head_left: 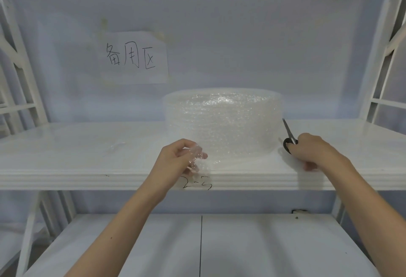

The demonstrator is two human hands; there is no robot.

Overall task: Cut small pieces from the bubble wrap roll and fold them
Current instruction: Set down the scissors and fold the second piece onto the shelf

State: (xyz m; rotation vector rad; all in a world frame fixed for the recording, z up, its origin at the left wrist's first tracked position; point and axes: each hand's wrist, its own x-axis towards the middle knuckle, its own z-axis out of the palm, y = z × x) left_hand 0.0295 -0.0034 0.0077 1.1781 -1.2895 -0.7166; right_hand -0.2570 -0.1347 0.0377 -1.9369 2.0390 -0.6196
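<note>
The left hand [175, 158] is pinching a loose bubble wrap flap [195, 158] at the shelf's [87, 155] front edge, just left of the roll [223, 120], while the right hand [312, 151], curled around closed scissors [289, 139], is waiting at the roll's right side.

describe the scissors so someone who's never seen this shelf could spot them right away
On the white shelf, look just right of the bubble wrap roll. The scissors are in the right hand, the only dark, thin metal thing there.
</note>
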